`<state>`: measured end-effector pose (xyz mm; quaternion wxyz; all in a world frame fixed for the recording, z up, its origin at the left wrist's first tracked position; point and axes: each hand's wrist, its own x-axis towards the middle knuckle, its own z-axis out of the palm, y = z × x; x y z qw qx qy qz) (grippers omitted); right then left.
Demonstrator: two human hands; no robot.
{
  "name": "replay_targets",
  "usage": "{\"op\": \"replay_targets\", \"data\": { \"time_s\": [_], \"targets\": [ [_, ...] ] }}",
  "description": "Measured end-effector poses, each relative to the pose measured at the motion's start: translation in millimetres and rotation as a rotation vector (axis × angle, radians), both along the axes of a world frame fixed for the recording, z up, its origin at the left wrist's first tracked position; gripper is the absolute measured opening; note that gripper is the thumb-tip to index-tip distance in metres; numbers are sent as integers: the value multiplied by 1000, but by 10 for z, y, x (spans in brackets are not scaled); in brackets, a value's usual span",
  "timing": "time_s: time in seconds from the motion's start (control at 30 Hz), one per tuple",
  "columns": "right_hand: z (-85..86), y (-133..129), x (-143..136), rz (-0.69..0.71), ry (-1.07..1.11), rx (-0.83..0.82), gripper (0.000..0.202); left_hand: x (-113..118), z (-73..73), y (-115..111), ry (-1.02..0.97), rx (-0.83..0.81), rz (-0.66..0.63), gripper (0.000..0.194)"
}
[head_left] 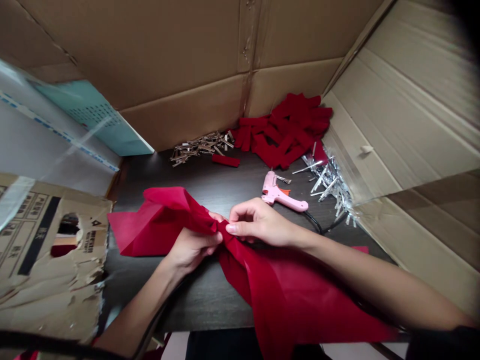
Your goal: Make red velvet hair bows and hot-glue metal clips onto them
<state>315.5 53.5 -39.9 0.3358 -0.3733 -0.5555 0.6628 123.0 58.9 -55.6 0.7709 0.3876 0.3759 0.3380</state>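
Red fabric (288, 295) between both hands' grip

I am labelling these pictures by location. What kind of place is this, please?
Probably a small handicraft workstation walled in by cardboard. On the dark table lie a pink glue gun, a heap of metal hair clips and a pile of small red fabric pieces, while both hands pinch a sheet of red fabric.
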Motion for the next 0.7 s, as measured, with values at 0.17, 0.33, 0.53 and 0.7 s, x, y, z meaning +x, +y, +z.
{"op": "replay_targets", "data": {
  "time_s": [0.17,0.33,0.53,0.7],
  "targets": [
    [-23,16,-23,-35,-97,101,24,-55,47,45,98,162,-131,21],
    [-51,30,-19,-59,-130,181,22,-41,78,113,89,266,-228,15],
    [-124,2,-76,-104,-43,158,27,-28,52,76,90,322,-173,11],
    [-135,-24,-106,-152,-22,173,23,-20,108,50,111,351,-100,11]
  ]
}}
